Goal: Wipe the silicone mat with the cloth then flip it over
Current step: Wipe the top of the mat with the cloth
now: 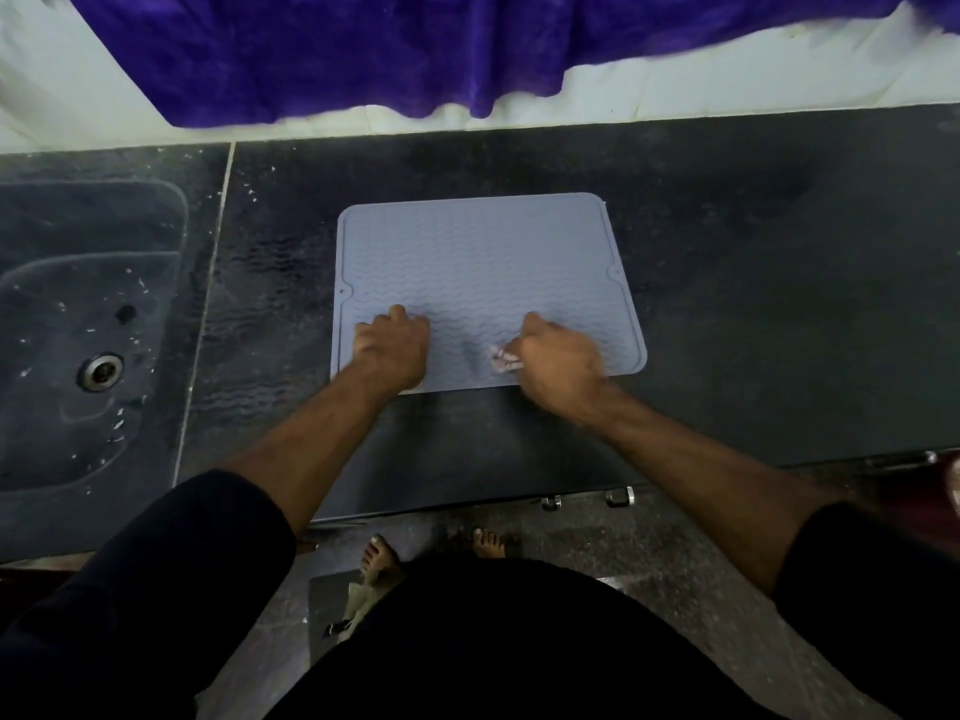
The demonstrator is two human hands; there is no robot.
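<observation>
- At the bottom of the frame, two dark sleeves reach up toward the middle; bare feet show on the floor between them.
- The left hand (392,350) sits on the lower left part of the silicone mat (483,257), fingers curled under, knuckles apparently pressing it down.
- The right hand (558,363) grips a small crumpled cloth (503,358) on the mat's lower right area; the hand is blurred.
- The mat lies flat at centre frame on the dark counter (753,283), ridged side up.
- To wipe well, keep the left hand anchoring and work the cloth along the wavy ridges toward the untouched upper half.
- A sink (78,283) sits at left; purple fabric (363,49) hangs along the top.
</observation>
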